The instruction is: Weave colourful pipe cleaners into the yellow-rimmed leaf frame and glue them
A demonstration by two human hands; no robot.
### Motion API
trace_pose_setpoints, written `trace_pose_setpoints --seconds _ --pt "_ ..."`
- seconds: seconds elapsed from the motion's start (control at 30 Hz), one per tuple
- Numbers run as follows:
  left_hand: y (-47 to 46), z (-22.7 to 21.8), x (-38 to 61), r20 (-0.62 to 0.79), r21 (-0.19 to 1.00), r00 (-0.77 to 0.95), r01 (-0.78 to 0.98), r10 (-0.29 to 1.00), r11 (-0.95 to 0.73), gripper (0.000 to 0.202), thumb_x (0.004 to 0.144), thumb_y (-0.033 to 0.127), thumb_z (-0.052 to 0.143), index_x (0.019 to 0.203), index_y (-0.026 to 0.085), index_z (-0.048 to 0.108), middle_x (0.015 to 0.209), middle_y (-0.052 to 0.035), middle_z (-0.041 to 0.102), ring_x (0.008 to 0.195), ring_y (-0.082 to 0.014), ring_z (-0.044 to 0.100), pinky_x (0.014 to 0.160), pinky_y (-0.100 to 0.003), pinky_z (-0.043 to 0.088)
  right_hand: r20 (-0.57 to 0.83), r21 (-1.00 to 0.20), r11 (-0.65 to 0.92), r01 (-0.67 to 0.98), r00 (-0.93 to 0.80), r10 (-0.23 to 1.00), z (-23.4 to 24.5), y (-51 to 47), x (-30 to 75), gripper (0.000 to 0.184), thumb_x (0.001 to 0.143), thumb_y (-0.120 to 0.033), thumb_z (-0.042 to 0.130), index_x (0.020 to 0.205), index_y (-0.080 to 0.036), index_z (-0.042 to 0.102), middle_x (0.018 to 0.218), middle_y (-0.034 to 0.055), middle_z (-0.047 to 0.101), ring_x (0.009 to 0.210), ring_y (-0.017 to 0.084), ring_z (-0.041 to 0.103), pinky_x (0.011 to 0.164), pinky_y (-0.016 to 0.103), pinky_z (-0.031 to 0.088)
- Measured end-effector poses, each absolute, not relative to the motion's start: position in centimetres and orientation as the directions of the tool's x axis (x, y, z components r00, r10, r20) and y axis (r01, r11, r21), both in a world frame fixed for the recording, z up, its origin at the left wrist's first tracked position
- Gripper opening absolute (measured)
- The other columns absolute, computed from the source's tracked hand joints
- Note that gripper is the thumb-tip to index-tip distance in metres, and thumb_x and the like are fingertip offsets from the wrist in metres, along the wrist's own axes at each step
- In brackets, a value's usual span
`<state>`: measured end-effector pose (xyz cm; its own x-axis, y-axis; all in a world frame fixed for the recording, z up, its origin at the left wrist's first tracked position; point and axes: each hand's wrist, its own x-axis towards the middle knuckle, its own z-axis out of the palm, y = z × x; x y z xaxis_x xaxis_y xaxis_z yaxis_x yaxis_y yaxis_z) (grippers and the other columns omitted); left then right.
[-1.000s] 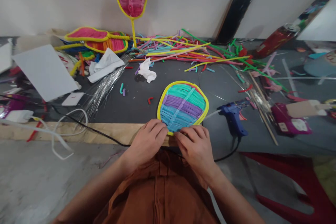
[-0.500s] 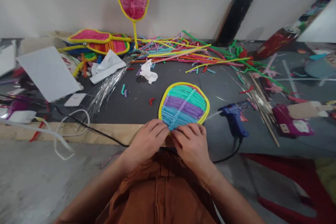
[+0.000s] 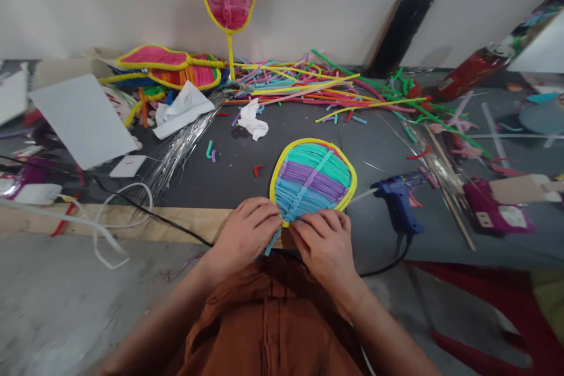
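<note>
A leaf-shaped pipe-cleaner piece (image 3: 314,181) lies at the table's front edge, with a yellow rim and green, purple and blue rows crossed by a twisted midrib. My left hand (image 3: 253,226) pinches its rim at the lower left, close to the pointed bottom. At the lower right my right hand (image 3: 324,241) has its fingers bent and closed on the same rim. Between the hands the yellow tip shows, and a twisted blue tail (image 3: 272,243) sticks out below it. My fingertips are partly hidden behind the piece.
A blue glue gun (image 3: 399,202) lies to the right, its cord running over the front edge. Loose pipe cleaners (image 3: 304,88) are heaped along the wall. A phone (image 3: 400,32) leans there beside a red can (image 3: 476,70). White paper (image 3: 83,120) and silvery strands (image 3: 176,144) lie left.
My hands have parted slightly at the bottom tip, so the yellow point and the twisted blue tail now show. The whole view has shifted a little.
</note>
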<state>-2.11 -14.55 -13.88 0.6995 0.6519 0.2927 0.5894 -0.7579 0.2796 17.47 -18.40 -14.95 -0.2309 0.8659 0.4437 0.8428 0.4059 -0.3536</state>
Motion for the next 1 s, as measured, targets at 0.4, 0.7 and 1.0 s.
trace_pose_setpoints --seconds 0.4,0.7,1.0 --pt "-14.0 -13.3 -1.7 0.242 0.3 0.711 0.592 0.66 -0.748 0.017 0.092 0.017 0.049 0.099 0.017 0.065 0.099 -0.0061 0.067 0.104 -0.0202 0.053 0.091 -0.036 0.046 0.436 -0.339 0.404 0.85 -0.238 0.868 -15.1 -18.4 17.4 0.005 0.086 -0.026 0.065 0.086 -0.025 0.07 0.084 -0.0005 0.069 0.083 0.016 0.053 0.082 0.038 0.032" --pt "-13.8 -13.7 -1.9 0.236 0.269 0.741 0.571 0.628 -0.775 0.017 0.093 0.017 0.049 0.102 0.019 0.064 0.1 -0.0052 0.066 0.104 -0.0202 0.052 0.092 -0.036 0.043 0.49 -0.442 0.352 0.825 -0.106 0.865 -13.4 -18.8 21.1 0.019 0.087 -0.021 0.06 0.105 -0.021 0.066 0.093 0.0068 0.067 0.09 0.021 0.056 0.084 0.036 0.043" --pt "-13.8 -13.0 -1.6 0.215 0.232 0.765 0.563 0.606 -0.793 0.018 0.092 0.012 0.049 0.101 0.016 0.063 0.106 -0.0074 0.064 0.111 -0.0231 0.048 0.096 -0.039 0.043 0.434 -0.177 -0.08 0.981 0.151 0.888 -14.7 -18.9 31.6 0.041 0.09 -0.04 0.051 0.121 -0.013 0.056 0.108 0.0195 0.064 0.101 0.032 0.056 0.088 0.048 0.042"
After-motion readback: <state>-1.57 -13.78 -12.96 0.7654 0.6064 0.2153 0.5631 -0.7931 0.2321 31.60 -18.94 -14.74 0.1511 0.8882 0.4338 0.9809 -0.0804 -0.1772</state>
